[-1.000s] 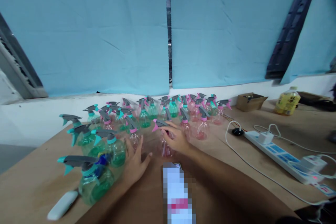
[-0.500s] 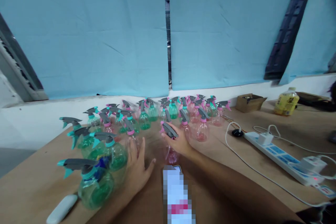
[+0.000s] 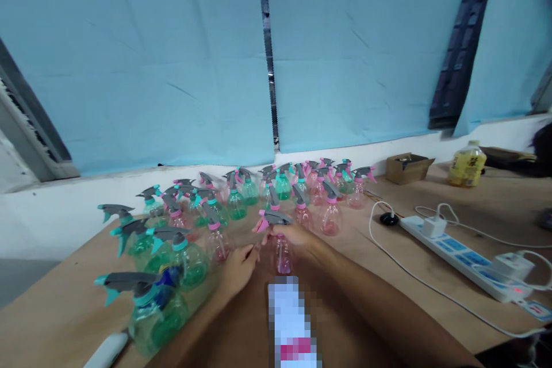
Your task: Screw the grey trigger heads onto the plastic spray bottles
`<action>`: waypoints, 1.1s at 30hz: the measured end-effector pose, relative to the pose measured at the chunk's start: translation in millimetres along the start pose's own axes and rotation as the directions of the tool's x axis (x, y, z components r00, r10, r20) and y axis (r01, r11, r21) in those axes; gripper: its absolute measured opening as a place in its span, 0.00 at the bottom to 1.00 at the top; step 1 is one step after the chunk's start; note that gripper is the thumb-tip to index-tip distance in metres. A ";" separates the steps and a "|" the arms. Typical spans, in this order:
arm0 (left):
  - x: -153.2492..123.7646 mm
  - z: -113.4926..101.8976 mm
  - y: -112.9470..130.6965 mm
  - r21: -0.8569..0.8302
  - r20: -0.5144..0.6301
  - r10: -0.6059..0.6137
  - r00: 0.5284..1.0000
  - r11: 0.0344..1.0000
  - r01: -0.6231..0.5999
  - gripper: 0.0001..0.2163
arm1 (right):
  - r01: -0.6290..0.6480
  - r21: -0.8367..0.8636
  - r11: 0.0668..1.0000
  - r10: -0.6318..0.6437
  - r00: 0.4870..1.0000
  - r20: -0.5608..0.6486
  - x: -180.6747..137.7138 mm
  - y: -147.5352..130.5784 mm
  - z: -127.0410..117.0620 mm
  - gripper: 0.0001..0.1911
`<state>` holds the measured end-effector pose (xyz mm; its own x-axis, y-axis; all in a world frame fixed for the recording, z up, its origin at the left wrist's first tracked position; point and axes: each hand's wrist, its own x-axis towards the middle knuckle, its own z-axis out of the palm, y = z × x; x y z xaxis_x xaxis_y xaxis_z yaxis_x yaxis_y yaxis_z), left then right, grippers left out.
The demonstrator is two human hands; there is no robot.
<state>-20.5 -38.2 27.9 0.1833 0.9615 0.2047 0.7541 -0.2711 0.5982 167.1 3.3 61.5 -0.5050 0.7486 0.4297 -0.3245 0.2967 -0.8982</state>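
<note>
My right hand (image 3: 295, 237) is closed round the neck of a pink spray bottle (image 3: 283, 259), just under its grey and pink trigger head (image 3: 273, 218). The bottle stands upright, and the trigger points left. Close to its left side is my left hand (image 3: 241, 265), fingers curled together; whatever they may hold is hidden. Behind that hand a second pink spray bottle (image 3: 218, 246) stands on the table. Green spray bottles (image 3: 190, 264) stand left of my left forearm, the nearest (image 3: 157, 316) beside it. A phone (image 3: 288, 310), blurred out, lies in front of the held bottle.
Several more pink and green spray bottles (image 3: 282, 184) line the back of the wooden table (image 3: 371, 293). At right are a power strip (image 3: 457, 253) with white cables, a cardboard box (image 3: 407, 169) and a yellow-labelled bottle (image 3: 467, 167). A white case (image 3: 107, 351) lies front left.
My left hand has moved right towards the held bottle, and its spread fingers have curled in. My right hand has shifted from the trigger head down to the neck.
</note>
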 end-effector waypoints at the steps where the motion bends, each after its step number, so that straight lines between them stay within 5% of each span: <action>1: 4.0 1.2 -2.4 -0.008 0.000 0.015 1.000 1.000 -0.015 0.22 | 0.001 -0.006 1.000 -0.001 1.000 0.013 0.3 0.7 -0.9 0.17; 11: 11.0 16.6 -25.5 -0.033 -0.025 0.030 0.999 0.999 -0.031 0.23 | -0.028 -0.060 0.998 0.027 0.999 -0.031 0.4 6.6 -4.4 0.12; 21: -1.7 19.4 -16.7 0.381 0.129 0.083 0.988 0.916 -0.127 0.19 | 0.004 -0.008 1.000 -0.004 0.999 -0.049 -0.9 11.3 -4.3 0.08; 33: -4.2 19.4 -13.3 0.408 0.130 0.093 0.987 0.903 -0.139 0.19 | 0.002 -0.014 1.000 -0.003 0.994 -0.107 -3.3 9.5 -2.0 0.08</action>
<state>-19.1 -37.8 4.1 0.3330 0.9298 0.1565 0.9123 -0.3597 0.1957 167.3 4.9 51.3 -0.4158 0.8066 0.4200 -0.3139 0.3062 -0.8987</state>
